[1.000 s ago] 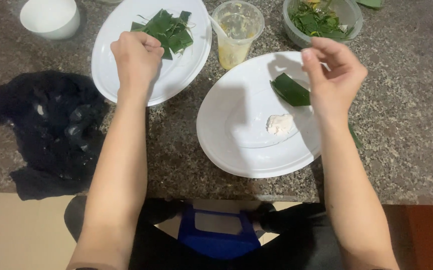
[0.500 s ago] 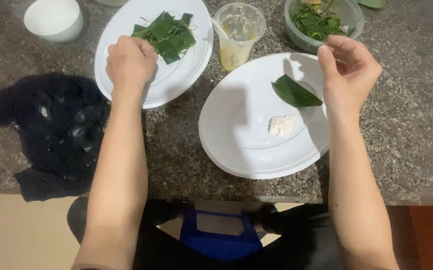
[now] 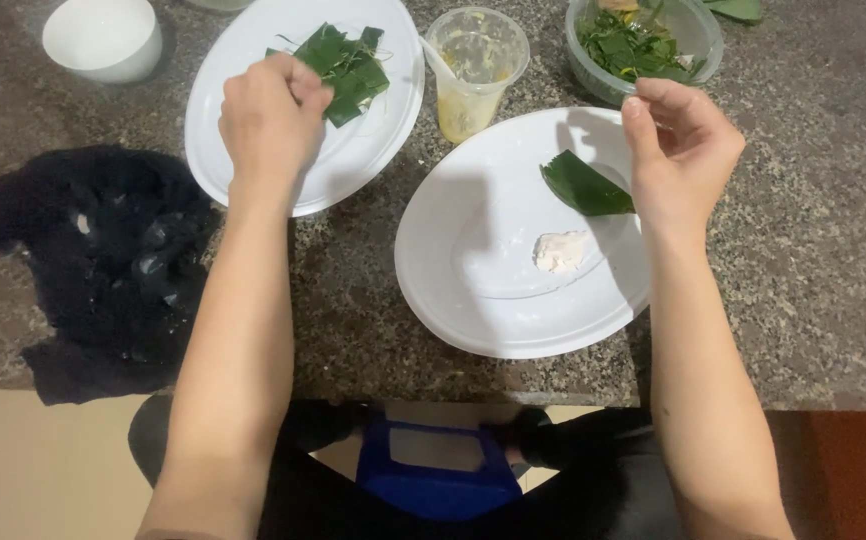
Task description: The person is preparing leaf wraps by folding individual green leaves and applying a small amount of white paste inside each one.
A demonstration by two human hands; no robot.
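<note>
- Left hand (image 3: 271,120) on the far-left white plate (image 3: 243,170), fingers curled down onto the stack of folded green leaves (image 3: 345,68), shifted a little toward the leaves since half a second ago.
- Right hand (image 3: 688,150) raised over the right rim of the near white plate (image 3: 473,300), fingers loosely bent, thumb and forefinger close together; whether pinching anything cannot be told; position little changed.
- Single leaf piece (image 3: 585,186) and white lump (image 3: 561,250) lying on that plate, unmoved.
- Plastic cup (image 3: 473,70) and leaf bowl (image 3: 643,45) at the counter's far edge.
</note>
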